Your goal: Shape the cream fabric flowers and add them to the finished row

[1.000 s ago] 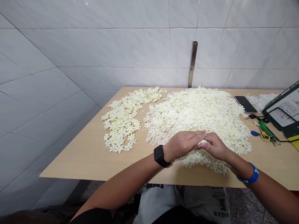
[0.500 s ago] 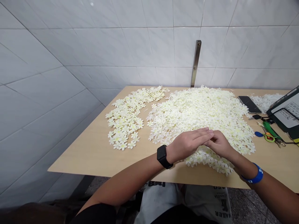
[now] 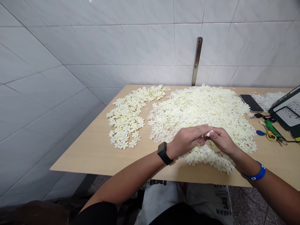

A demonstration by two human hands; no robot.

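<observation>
Holding a small white flower piece [image 3: 208, 133] is done at the right hand [image 3: 222, 139], with the thumb pressed against the piece and the index finger extended above it. The left hand [image 3: 187, 139] meets the right at the fingertips; its upper fingers lie straight and together, slanting toward the piece. Curled fingertips show beneath, but the overlap prevents telling which hand they belong to, or whether the left fingers also grip the piece. Both hands are located above the near part of the large flower pile [image 3: 201, 109], which covers the middle of the table [image 3: 86, 156]. The pile consists of white flowers with pale yellow centers, heaped and overlapping. A smaller flower pile [image 3: 126, 120] lies to the left in a curved band, separated from the large pile by a strip of bare tabletop. A black watch [image 3: 165, 153] is fitted on the left wrist and a blue wristband [image 3: 256, 172] on the right. To the right of the large pile lie a dark phone [image 3: 251, 103], a heap of white bits [image 3: 268, 101], a green-handled tool [image 3: 272, 128] and a blue tag [image 3: 260, 132]. A dark box [image 3: 288, 109] with a printed light panel stands tilted at the right edge of view. A metal strip [image 3: 197, 61] is mounted upright on the tiled wall [image 3: 140, 47] behind the table.
</observation>
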